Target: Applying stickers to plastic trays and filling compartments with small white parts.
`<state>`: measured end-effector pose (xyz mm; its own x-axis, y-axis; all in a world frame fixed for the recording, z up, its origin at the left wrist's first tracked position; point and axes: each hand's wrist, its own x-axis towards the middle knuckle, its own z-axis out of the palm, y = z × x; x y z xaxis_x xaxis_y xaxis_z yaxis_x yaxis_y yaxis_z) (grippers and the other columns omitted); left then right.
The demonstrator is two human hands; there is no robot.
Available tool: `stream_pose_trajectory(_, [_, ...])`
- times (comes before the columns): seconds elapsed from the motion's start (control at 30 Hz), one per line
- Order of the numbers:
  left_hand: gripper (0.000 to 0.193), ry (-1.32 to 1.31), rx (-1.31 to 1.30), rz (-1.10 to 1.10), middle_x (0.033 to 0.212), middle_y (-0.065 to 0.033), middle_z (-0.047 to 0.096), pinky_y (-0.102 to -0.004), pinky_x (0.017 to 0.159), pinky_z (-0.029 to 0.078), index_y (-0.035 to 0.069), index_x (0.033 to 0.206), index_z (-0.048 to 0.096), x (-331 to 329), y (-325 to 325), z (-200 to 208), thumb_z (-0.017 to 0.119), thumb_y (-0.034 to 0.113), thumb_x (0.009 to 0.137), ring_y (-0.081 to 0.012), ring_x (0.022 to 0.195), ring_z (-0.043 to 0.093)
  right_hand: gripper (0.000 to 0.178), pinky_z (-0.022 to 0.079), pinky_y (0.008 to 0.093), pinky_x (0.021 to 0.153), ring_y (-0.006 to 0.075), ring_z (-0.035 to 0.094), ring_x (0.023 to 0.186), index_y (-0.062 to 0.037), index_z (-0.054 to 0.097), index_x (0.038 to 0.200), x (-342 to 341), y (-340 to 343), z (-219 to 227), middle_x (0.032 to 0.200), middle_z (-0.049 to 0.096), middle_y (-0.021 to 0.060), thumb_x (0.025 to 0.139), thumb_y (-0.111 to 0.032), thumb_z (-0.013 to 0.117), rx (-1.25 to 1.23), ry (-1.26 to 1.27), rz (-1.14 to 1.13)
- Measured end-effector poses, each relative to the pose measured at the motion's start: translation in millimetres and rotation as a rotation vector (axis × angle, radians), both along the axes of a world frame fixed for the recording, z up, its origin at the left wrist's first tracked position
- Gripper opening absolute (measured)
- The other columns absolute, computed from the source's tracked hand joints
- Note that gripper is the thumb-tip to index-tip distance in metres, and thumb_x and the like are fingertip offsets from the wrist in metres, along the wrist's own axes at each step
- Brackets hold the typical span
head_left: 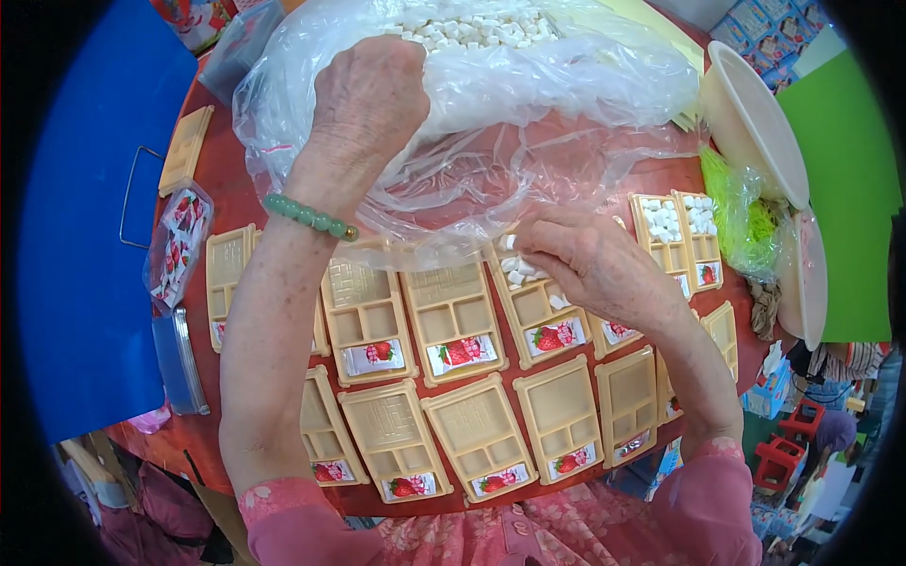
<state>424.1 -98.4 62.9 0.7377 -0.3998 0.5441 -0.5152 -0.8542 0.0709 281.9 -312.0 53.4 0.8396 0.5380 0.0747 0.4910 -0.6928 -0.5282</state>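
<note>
My left hand [371, 94] reaches to the far side, a green bead bracelet on its wrist. Its fingers are curled over a clear plastic bag [604, 80], beside a heap of small white cubes [472, 32] resembling marshmallows; its fingertips are hidden. My right hand [604, 269] bends over a beige compartment tray [543, 316], its fingertips close together at the white pieces [518, 271] in the large compartment. Whatever those fingers hold does not show. A strawberry-printed sachet [555, 336] lies in the tray's near end.
Two rows of similar trays [470, 424] with sachets cover the near red table [557, 141]. At the right, two trays [663, 222] hold white pieces. Beside them are a yellow-green bundle [750, 212] and cream bowls [760, 123]. A clear container of sachets [179, 241] stands left.
</note>
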Motion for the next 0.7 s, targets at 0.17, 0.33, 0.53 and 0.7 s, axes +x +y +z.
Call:
stream_pose_trajectory(0.17, [0.013, -0.065, -0.062, 0.011, 0.078, -0.0192, 0.064, -0.0472, 0.069, 0.053, 0.002, 0.075, 0.065, 8, 2, 4, 0.054, 0.008, 0.073, -0.0387, 0.076, 0.065, 0.011, 0.049, 0.0384, 0.075, 0.0294, 0.061, 0.087, 0.0013, 0.061, 0.089, -2, 0, -7, 0.091, 0.061, 0.0119, 0.081, -0.005, 0.063, 0.041, -0.071, 0.066])
stream_pose_trajectory(0.33, [0.013, -0.016, -0.049, 0.032, 0.082, -0.0163, 0.064, -0.0456, 0.071, 0.049, 0.004, 0.081, 0.066, 9, 3, 1, 0.06, 0.016, 0.08, -0.037, 0.08, 0.062, 0.014, 0.049, 0.0383, 0.075, 0.0292, 0.06, 0.086, 0.0003, 0.063, 0.09, 6, -2, 14, 0.089, 0.06, 0.0104, 0.079, -0.008, 0.066, 0.078, 0.019, 0.001])
stream_pose_trajectory(0.53, [0.012, -0.067, -0.07, 0.002, 0.078, -0.0186, 0.064, -0.0463, 0.07, 0.051, 0.003, 0.079, 0.066, 13, 4, 1, 0.057, 0.012, 0.077, -0.0375, 0.077, 0.063, 0.016, 0.046, 0.039, 0.079, 0.0294, 0.055, 0.094, -0.0013, 0.062, 0.091, 33, 9, 0, 0.093, 0.056, 0.0111, 0.076, -0.006, 0.066, -0.043, -0.296, -0.081])
stream_pose_trajectory(0.7, [0.014, -0.001, -0.045, 0.031, 0.083, -0.0174, 0.064, -0.0455, 0.072, 0.049, 0.003, 0.083, 0.066, 13, 8, 1, 0.059, 0.015, 0.081, -0.0368, 0.081, 0.061, 0.013, 0.045, 0.0397, 0.078, 0.0306, 0.054, 0.092, 0.0006, 0.057, 0.083, 37, 3, -4, 0.09, 0.055, 0.0121, 0.074, -0.004, 0.065, -0.18, -0.206, 0.018])
